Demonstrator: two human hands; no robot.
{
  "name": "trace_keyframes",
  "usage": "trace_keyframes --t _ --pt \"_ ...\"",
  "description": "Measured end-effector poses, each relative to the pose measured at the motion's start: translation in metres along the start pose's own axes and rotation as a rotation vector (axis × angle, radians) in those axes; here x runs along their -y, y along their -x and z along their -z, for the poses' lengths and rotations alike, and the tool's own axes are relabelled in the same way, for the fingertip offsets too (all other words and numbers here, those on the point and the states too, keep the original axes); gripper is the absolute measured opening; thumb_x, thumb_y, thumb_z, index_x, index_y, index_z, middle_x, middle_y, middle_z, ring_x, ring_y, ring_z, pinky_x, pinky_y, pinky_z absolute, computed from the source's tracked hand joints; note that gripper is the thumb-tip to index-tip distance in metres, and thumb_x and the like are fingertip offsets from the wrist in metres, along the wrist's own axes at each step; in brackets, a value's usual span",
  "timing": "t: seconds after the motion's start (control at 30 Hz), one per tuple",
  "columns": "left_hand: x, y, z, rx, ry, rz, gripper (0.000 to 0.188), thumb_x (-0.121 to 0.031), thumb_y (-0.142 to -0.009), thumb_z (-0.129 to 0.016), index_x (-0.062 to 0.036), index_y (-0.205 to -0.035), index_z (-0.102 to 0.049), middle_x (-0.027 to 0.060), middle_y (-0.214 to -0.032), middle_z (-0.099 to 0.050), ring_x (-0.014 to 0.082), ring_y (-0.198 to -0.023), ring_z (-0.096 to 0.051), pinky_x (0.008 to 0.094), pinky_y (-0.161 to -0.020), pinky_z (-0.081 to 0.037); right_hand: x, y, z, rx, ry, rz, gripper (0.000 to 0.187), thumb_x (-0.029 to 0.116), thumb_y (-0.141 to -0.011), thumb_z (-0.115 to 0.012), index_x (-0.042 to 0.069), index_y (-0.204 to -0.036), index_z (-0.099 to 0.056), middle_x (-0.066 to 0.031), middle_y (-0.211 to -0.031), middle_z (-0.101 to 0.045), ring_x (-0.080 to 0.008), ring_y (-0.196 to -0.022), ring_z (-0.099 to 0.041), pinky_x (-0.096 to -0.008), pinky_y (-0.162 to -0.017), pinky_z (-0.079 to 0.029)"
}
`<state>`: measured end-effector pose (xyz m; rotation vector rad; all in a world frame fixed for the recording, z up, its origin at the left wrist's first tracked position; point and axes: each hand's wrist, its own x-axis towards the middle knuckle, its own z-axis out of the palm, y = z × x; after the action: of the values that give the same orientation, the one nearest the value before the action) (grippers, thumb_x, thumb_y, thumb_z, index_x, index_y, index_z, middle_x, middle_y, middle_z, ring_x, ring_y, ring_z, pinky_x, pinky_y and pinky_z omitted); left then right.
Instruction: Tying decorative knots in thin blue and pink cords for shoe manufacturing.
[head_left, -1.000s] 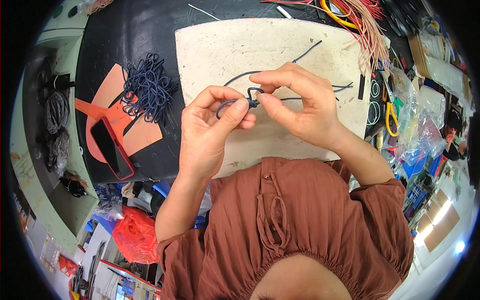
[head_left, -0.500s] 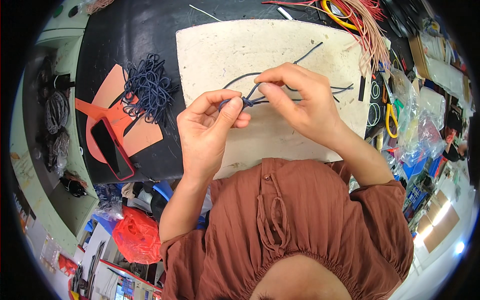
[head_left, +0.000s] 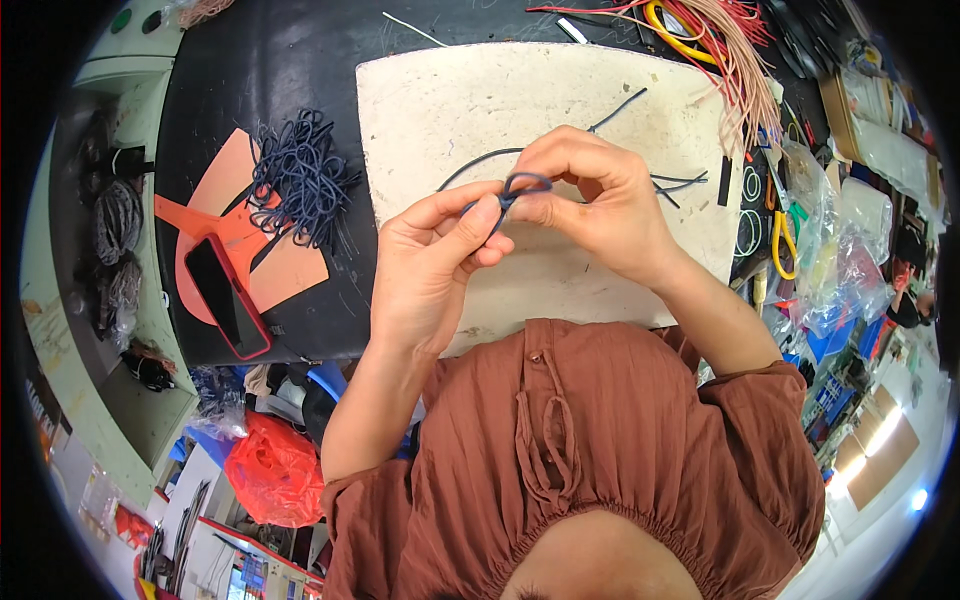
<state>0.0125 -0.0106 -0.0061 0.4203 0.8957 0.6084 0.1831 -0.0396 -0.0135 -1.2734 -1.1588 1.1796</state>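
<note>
A thin navy cord [head_left: 532,182] is looped and knotted between my two hands, above a worn cream board [head_left: 420,95]. My left hand [head_left: 440,235] pinches the knotted part between thumb and forefinger, its other fingers curled beneath. The thumb and forefinger of my right hand [head_left: 595,205] close on the cord beside the loop that stands up between the hands. From behind the right hand, loose cord ends stick out to the right, and one runs up to the far right. A curved length arcs over the board behind my left fingers.
Left of the board, a heap of navy cords [head_left: 300,175] lies on orange card pieces [head_left: 215,175], with a red-cased phone [head_left: 227,297] nearer me. Pink and red cords [head_left: 735,70] spill over the far right corner. Yellow-handled scissors [head_left: 783,245] and plastic bags [head_left: 845,265] are at the right.
My hands have come closer together, the left moving slightly right. The cord stretched up between them before now bends into a small open loop at the fingertips.
</note>
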Motion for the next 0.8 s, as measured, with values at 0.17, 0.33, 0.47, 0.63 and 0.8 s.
trace_keyframes --t 0.17,0.33,0.47,0.63,0.8 --pt "0.001 0.002 -0.003 -0.022 -0.084 -0.152 0.018 -0.005 -0.083 -0.062 0.0035 -0.099 -0.061 0.0090 -0.082 -0.064 0.0095 -0.063 -0.058 0.0181 -0.056 -0.044 -0.001 0.001 0.008 0.010 0.074 -0.058 0.008 0.004 -0.070 -0.070 0.003 -0.077 -0.066 -0.0042 -0.074 -0.062 -0.0111 -0.072 -0.057 -0.0230 -0.064 -0.043" --pt "0.000 0.001 -0.006 -0.021 -0.019 -0.217 0.018 -0.005 -0.083 -0.062 0.0044 -0.098 -0.061 0.0093 -0.082 -0.064 0.0089 -0.062 -0.057 0.0173 -0.055 -0.043 -0.001 0.002 0.010 0.014 0.121 -0.076 0.007 0.006 -0.072 -0.068 0.002 -0.076 -0.065 -0.0049 -0.074 -0.061 -0.0126 -0.070 -0.057 -0.0252 -0.064 -0.043" --pt "0.001 0.001 -0.004 -0.005 0.001 -0.282 0.017 -0.005 -0.084 -0.061 0.0046 -0.098 -0.061 0.0087 -0.081 -0.063 0.0093 -0.064 -0.057 0.0180 -0.055 -0.043 0.012 -0.001 0.012 0.108 0.246 -0.016 0.006 0.006 -0.074 -0.066 0.001 -0.076 -0.064 -0.0066 -0.074 -0.059 -0.0171 -0.068 -0.057 -0.0273 -0.063 -0.043" --pt "-0.003 0.002 -0.016 -0.050 -0.115 -0.352 0.014 -0.007 -0.087 -0.057 0.0043 -0.095 -0.059 0.0084 -0.079 -0.062 0.0115 -0.069 -0.059 0.0222 -0.061 -0.048 0.019 0.001 0.012 0.089 0.350 0.107 0.007 0.006 -0.074 -0.064 0.001 -0.076 -0.060 -0.0092 -0.072 -0.056 -0.0233 -0.066 -0.055 -0.0298 -0.061 -0.042" --pt "0.003 -0.004 -0.014 -0.088 -0.132 -0.360 0.012 -0.010 -0.090 -0.054 0.0023 -0.091 -0.055 0.0086 -0.080 -0.061 0.0130 -0.072 -0.060 0.0262 -0.068 -0.051 0.021 0.006 0.012 0.083 0.473 0.155 0.008 0.004 -0.073 -0.062 0.002 -0.073 -0.054 -0.0091 -0.068 -0.052 -0.0257 -0.063 -0.051 -0.0329 -0.058 -0.039"
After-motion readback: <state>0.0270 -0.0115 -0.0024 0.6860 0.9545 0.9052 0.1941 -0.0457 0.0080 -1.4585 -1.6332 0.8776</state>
